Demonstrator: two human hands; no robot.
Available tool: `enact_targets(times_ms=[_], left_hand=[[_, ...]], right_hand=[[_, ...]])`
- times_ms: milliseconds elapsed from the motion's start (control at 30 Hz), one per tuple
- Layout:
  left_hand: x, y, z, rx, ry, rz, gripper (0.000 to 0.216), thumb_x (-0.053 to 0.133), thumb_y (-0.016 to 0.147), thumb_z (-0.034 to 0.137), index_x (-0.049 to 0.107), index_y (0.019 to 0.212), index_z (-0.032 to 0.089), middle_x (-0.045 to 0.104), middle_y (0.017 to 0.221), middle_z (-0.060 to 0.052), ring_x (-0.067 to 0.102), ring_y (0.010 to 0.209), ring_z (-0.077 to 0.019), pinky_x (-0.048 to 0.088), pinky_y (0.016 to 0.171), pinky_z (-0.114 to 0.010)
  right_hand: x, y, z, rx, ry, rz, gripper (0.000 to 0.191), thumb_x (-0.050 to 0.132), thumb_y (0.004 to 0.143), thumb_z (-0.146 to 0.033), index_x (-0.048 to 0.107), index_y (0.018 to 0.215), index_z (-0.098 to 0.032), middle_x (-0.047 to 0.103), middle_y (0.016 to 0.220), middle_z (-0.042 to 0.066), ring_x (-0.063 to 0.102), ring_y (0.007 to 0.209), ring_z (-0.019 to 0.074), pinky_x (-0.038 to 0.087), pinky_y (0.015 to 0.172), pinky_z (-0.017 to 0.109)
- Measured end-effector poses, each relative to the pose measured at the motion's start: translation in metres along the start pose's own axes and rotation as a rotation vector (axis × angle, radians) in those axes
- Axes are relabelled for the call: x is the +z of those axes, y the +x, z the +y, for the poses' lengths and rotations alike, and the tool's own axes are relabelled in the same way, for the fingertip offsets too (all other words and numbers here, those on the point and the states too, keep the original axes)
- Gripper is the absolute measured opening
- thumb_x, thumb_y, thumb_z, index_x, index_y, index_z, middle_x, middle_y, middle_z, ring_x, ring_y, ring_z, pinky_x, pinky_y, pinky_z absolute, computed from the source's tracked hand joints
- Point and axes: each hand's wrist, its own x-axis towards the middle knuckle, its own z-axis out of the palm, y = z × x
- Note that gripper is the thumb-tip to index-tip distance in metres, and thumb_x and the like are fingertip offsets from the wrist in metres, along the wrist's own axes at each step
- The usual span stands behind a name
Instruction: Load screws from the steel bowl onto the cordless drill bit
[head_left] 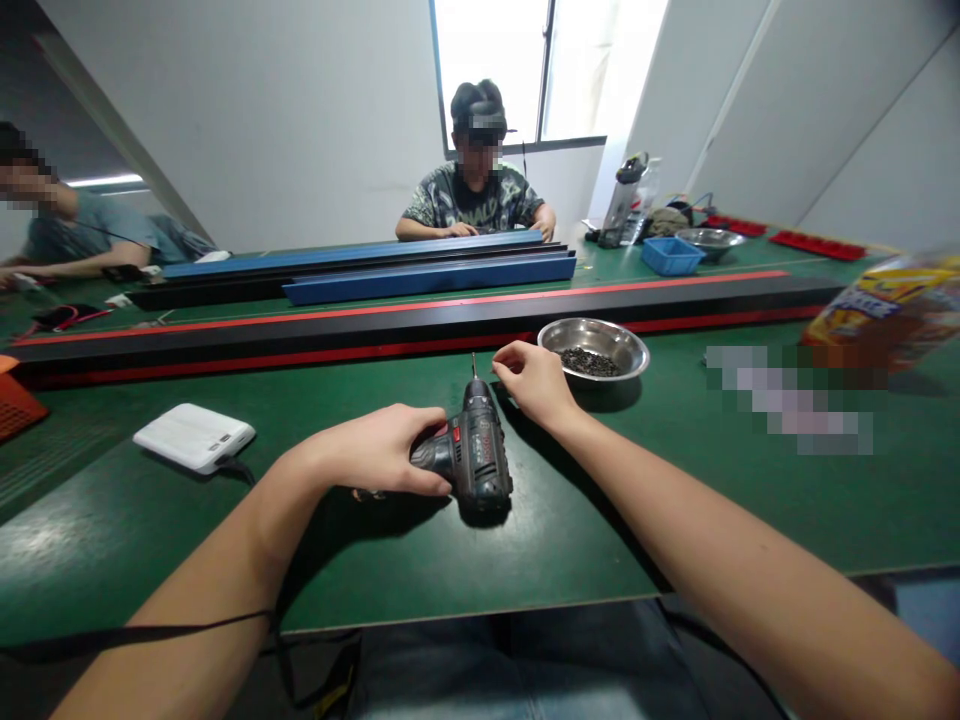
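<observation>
Lying on its side on the green table (525, 560), the cordless driver (480, 455) points its bit (473, 365) away from the person, with the left hand (382, 450) wrapped around the grip. The right hand (534, 380) hovers just beside the bit tip, thumb and forefinger pinched together; whether they hold a screw is too small to tell. A trigger squeeze now would likely catch those fingertips, and a careless elbow might tip the steel bowl (551, 338) of screws (590, 362) nearby.
</observation>
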Motion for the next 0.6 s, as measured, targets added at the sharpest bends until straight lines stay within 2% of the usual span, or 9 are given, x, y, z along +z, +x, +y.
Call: enact_targets(times_ms=[167, 333, 600], left_hand=[[-0.002, 0.0, 0.0, 0.027, -0.031, -0.013, 0.048, 0.08, 0.075, 0.051, 0.063, 0.11, 0.023, 0.071, 0.1, 0.0, 0.066, 0.086, -0.0203, 0.047, 0.072, -0.026], [-0.004, -0.003, 0.003, 0.052, -0.068, -0.081, 0.054, 0.083, 0.071, 0.049, 0.065, 0.114, 0.023, 0.072, 0.103, 0.002, 0.067, 0.088, -0.0196, 0.048, 0.074, -0.025], [-0.003, -0.006, 0.008, 0.048, -0.058, -0.14, 0.065, 0.085, 0.065, 0.053, 0.067, 0.119, 0.022, 0.073, 0.104, -0.001, 0.067, 0.09, -0.0228, 0.05, 0.076, -0.027]], right_hand=[[0.003, 0.002, 0.005, 0.058, 0.049, -0.022, 0.011, 0.073, 0.087, -0.01, 0.079, 0.09, -0.018, 0.08, 0.089, 0.005, 0.075, 0.08, 0.0187, 0.057, 0.078, 0.03], [0.004, 0.004, 0.011, 0.102, 0.069, -0.032, 0.01, 0.074, 0.088, -0.014, 0.079, 0.096, -0.017, 0.081, 0.093, 0.006, 0.076, 0.082, 0.019, 0.059, 0.08, 0.031], [0.013, 0.008, 0.023, 0.117, 0.072, 0.001, 0.013, 0.073, 0.089, -0.017, 0.079, 0.101, -0.017, 0.081, 0.097, 0.007, 0.075, 0.082, 0.0192, 0.06, 0.084, 0.033]])
